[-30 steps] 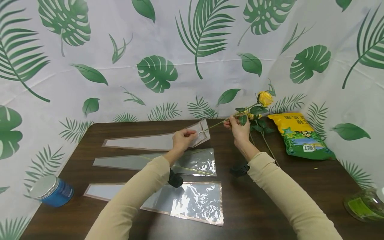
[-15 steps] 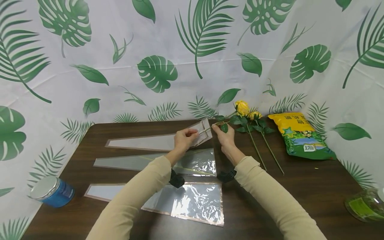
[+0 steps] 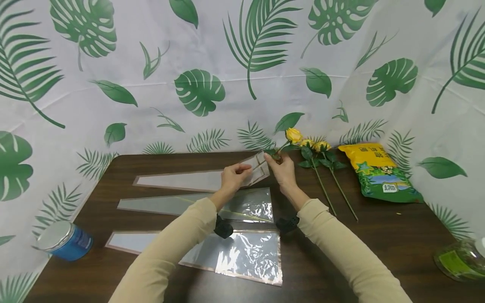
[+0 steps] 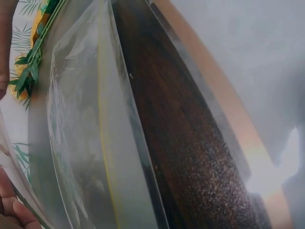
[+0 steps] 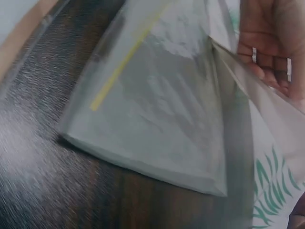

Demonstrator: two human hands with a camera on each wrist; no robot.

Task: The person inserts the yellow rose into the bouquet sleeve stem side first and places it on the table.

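Observation:
Near the back of the table, my left hand [image 3: 232, 176] pinches the wide end of a long tapered flower sleeve [image 3: 182, 179] with a rose-brown border, tilting its mouth up. My right hand [image 3: 285, 171] is right at that mouth and holds a yellow rose [image 3: 294, 135] by its upper stem and leaves. The bloom stands out above the hand, while the lower stem is inside the sleeve, mostly hidden. In the left wrist view, fingertips [image 4: 19, 210] show at the sleeve's edge. The right wrist view has my left hand [image 5: 267, 43] behind the raised sleeve edge.
Two more flat sleeves lie in front: one with a yellow line [image 3: 151, 205], one shiny [image 3: 250, 256]. Two yellow roses [image 3: 322, 147] rest right of my hands, beside a yellow-green bag [image 3: 382, 172]. A blue can [image 3: 72, 242] stands left, a jar [image 3: 460, 259] right.
My right hand has moved left with the rose, sliding its stem down into the sleeve, and its bloom now sits nearer the mouth. The left hand has stayed on the sleeve.

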